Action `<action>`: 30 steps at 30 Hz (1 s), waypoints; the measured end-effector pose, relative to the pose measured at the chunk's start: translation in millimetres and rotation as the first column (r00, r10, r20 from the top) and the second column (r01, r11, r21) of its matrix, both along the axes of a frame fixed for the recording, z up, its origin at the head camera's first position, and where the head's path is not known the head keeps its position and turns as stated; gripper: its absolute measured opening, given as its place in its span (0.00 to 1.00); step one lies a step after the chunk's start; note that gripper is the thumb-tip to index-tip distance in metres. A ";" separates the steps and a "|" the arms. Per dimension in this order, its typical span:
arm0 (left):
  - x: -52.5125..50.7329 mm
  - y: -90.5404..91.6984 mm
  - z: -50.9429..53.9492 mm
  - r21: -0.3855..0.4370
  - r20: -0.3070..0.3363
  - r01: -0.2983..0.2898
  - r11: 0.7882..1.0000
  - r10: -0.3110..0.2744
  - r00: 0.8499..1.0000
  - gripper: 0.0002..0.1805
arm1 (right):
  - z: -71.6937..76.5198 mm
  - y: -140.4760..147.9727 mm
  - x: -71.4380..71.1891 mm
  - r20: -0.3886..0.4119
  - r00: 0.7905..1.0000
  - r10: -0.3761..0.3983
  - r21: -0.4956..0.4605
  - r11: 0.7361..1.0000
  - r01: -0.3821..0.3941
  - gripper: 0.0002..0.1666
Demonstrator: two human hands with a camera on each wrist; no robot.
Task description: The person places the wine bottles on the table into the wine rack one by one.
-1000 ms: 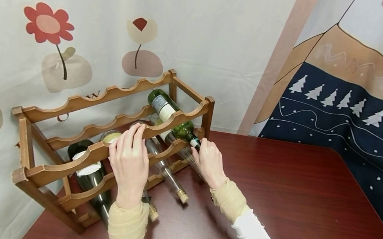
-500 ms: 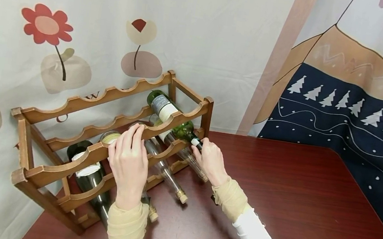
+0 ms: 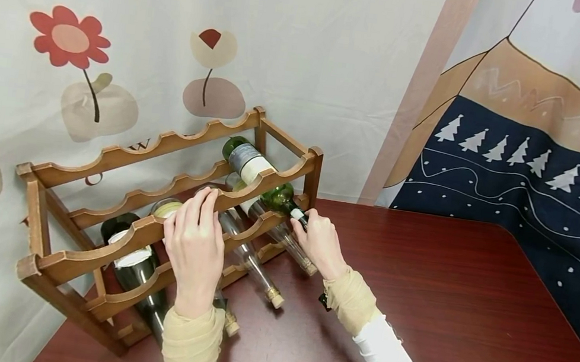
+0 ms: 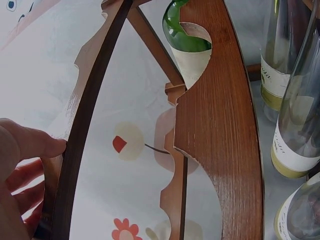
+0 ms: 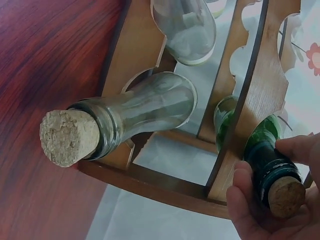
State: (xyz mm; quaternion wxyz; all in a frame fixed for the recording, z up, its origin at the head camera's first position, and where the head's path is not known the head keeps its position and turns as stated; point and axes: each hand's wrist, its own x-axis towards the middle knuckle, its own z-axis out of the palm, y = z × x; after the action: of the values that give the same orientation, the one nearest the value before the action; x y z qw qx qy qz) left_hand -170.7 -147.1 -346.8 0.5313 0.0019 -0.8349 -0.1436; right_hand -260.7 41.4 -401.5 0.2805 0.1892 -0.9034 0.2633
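A green wine bottle (image 3: pixel 278 196) with a dark neck and a pale label lies in the right end of the wooden wine rack (image 3: pixel 90 254), on its middle level. My right hand (image 3: pixel 321 243) grips the neck of this bottle, its cork (image 5: pixel 286 196) showing between the fingers in the right wrist view. With my left hand (image 3: pixel 195 248) I hold the rack's top front rail; the left wrist view has the thumb (image 4: pixel 52 146) on one side of the rail and the fingers on the other. The bottle's base points toward the wall.
Clear corked bottles (image 3: pixel 258 270) lie in the rack's lower level, corks jutting over the reddish-brown table (image 3: pixel 416 297). A dark bottle (image 3: pixel 142 274) with a white label lies at the left. Behind the rack hangs a printed curtain (image 3: pixel 336 61).
My right hand has shifted slightly right with the green bottle's neck, uncovering a clear bottle's cork below. The left hand stays on the rail.
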 end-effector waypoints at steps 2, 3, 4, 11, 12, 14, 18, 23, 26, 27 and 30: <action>-0.1 -0.2 -0.1 0.000 0.000 0.000 1.000 0.000 1.000 0.19 | 0.7 0.3 -0.2 0.032 0.999 0.006 -0.016 1.000 -0.006 0.17; -0.1 -0.3 -0.2 -0.001 -0.001 0.000 1.000 0.000 1.000 0.18 | 1.0 0.4 -0.3 0.048 0.999 0.011 -0.025 1.000 -0.010 0.17; -0.2 -0.2 -0.2 0.000 -0.004 0.000 1.000 0.000 1.000 0.19 | 1.3 0.5 -0.3 0.064 0.998 0.017 -0.034 0.999 -0.014 0.17; 0.3 0.3 -0.7 -0.001 -0.013 0.005 1.000 -0.005 1.000 0.19 | 1.3 1.4 -1.5 0.137 0.990 0.031 -0.068 0.997 -0.022 0.18; 0.1 0.4 -0.6 -0.001 -0.014 0.006 1.000 -0.006 1.000 0.19 | 1.4 1.5 -1.5 0.143 0.989 0.031 -0.070 0.997 -0.021 0.18; -0.3 0.5 -0.4 -0.001 -0.018 0.007 1.000 -0.007 1.000 0.19 | 1.7 2.1 -1.2 0.152 0.988 0.030 -0.070 0.997 -0.019 0.18; -0.7 0.8 -0.3 0.000 -0.025 0.009 1.000 -0.009 1.000 0.19 | 1.9 2.8 -1.2 0.170 0.985 0.029 -0.071 0.997 -0.017 0.19; 0.2 0.3 -0.5 0.001 -0.005 0.004 1.000 -0.004 1.000 0.19 | 0.5 2.3 -2.6 0.182 0.983 0.031 -0.083 0.996 -0.016 0.20; 1.1 0.0 0.0 -0.003 0.017 -0.003 1.000 0.003 1.000 0.18 | 0.1 2.2 -2.9 0.182 0.983 0.031 -0.086 0.996 -0.016 0.20; 1.4 0.0 0.4 -0.004 0.024 -0.006 1.000 0.006 1.000 0.18 | 0.3 2.2 -2.9 0.182 0.983 0.033 -0.087 0.996 -0.018 0.20; 1.6 -0.1 1.1 -0.007 0.033 -0.010 1.000 0.010 0.999 0.18 | 1.1 2.7 -2.6 0.185 0.982 0.037 -0.085 0.996 -0.022 0.20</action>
State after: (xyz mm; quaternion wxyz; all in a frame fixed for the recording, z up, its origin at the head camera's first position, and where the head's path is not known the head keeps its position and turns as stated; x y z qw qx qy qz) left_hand -169.0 -147.2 -345.7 0.5180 0.0065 -0.8441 -0.1383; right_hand -263.3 44.1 -400.4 0.1985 0.1656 -0.9112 0.3209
